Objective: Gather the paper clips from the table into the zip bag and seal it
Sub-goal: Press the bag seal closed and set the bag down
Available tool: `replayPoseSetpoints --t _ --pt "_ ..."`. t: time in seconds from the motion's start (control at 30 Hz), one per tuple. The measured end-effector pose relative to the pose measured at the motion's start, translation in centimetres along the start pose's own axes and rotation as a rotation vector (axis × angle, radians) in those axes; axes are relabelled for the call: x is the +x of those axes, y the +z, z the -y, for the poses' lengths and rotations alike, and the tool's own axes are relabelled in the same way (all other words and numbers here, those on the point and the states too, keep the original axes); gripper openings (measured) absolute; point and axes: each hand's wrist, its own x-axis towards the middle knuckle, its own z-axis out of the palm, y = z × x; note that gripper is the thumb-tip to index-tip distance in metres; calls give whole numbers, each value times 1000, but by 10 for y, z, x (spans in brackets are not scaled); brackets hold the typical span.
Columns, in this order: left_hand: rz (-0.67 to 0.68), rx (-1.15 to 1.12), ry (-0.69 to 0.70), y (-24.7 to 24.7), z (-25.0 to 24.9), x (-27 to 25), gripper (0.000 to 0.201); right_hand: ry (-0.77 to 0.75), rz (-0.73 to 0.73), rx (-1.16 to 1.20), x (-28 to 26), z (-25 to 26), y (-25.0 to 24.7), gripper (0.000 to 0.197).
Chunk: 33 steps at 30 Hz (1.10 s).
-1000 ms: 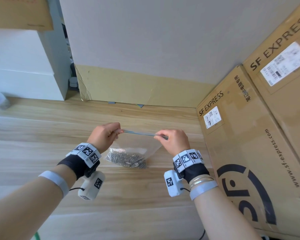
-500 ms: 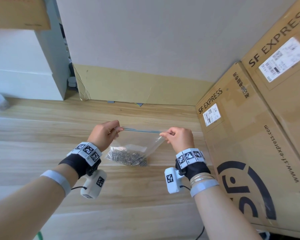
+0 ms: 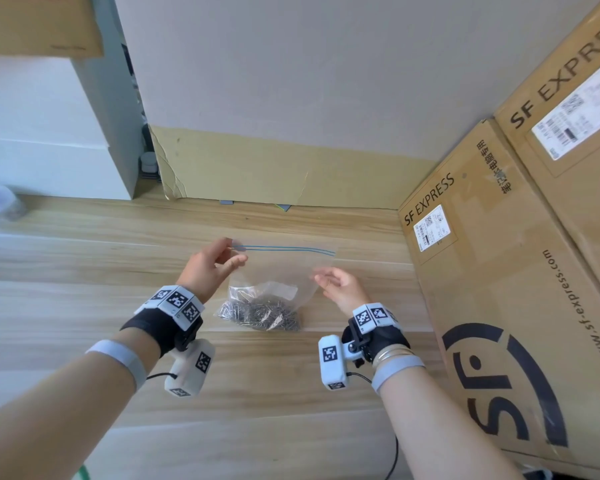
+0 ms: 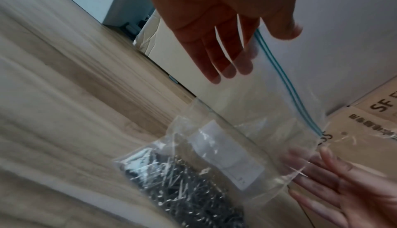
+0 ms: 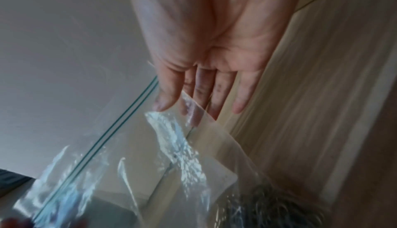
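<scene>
- We see zip bag [image 3: 284, 268]: clear thin plastic, glossy, crinkled w/ glare; blue zip strips.
- Paper clips [image 3: 262, 311] inside: silvery metal wire, shiny.
- Table [image 3: 84, 271]: light wood-grain, smooth, matt-ish.
- Boxes [image 3: 499, 271]: brown cardboard, matt, w/ white paper labels.
- Wall [image 3: 291, 81]: plain, matt.
- We note wrist bands: black cloth.

Clear plastic zip bag [image 3: 284, 271] on the pale wooden tabletop [image 3: 84, 271], between two hands.
Metal paper clips [image 3: 260, 311] lie inside it; brown cardboard shipping boxes [image 3: 499, 271] stand to its right.
</scene>
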Motion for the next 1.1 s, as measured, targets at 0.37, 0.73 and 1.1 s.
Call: replayPoseSetpoints --t 0.37,0.73,1.1 --pt "24 91 -148 -7 8 -9 39 168 -171 34 6 0 21 21" --pt "314 320 -223 -10 27 -10 74 181 350 -454 9 -9 23 81" --pt "354 460 -323 12 54 -10 23 148 94 -236 18 -44 46 30"
